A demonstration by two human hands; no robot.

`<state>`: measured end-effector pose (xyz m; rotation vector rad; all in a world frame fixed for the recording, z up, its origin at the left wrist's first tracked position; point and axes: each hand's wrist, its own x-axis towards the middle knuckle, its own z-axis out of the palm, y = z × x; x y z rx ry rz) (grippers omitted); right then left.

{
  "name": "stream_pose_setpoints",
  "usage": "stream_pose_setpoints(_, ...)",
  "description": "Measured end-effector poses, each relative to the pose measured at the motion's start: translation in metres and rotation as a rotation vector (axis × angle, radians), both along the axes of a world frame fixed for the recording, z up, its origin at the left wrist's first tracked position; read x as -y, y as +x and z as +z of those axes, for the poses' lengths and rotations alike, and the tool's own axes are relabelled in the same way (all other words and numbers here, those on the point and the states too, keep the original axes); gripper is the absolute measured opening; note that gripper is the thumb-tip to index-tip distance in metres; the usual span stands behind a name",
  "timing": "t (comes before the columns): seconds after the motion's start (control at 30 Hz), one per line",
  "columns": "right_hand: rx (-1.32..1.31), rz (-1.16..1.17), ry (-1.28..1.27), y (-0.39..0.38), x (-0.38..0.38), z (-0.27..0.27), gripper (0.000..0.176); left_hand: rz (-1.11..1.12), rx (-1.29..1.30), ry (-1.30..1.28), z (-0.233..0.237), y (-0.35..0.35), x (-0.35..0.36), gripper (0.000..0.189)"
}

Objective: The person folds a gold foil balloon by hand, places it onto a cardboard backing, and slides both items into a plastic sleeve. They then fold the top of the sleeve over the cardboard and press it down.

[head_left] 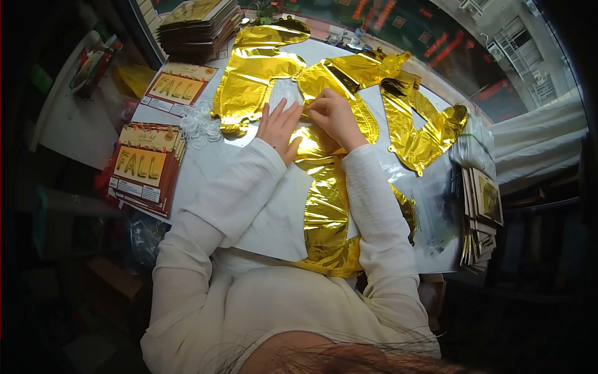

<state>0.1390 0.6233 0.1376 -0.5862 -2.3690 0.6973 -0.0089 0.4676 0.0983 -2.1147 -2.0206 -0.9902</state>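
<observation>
Several flat gold foil letter balloons lie spread over the white marbled table. My left hand (280, 128) rests flat, fingers stretched out, at the upper end of the gold foil balloon (327, 218) that runs down toward my body. Just right of it, my right hand (336, 118) is closed, thumb and fingertips pinched at that balloon's upper edge; the exact spot between the fingertips is partly hidden. Beyond my left hand lies another gold foil balloon (252, 78). An A-shaped foil balloon (405, 131) lies to the right, with more foil behind my right hand.
Printed FALL cards (140, 165) are stacked at the left, with another FALL card (177, 87) above them. Beside them sits a coil of white string (200, 124). A tall card stack (196, 28) stands at the back left. Clear plastic bags (473, 146) and upright packs (479, 212) line the right edge.
</observation>
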Motion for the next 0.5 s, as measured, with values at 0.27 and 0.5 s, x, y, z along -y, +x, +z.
stream_pose_setpoints(0.27, -0.098, -0.129, -0.585, 0.005, 0.006, 0.015, 0.017, -0.001, -0.075, -0.061, -0.008, -0.002, -0.002, 0.072)
stream_pose_setpoints(0.5, -0.237, -0.042, -0.846, 0.009, -0.026, -0.017, 0.02, 0.031, -0.115, -0.078, -0.003, 0.004, -0.003, 0.058)
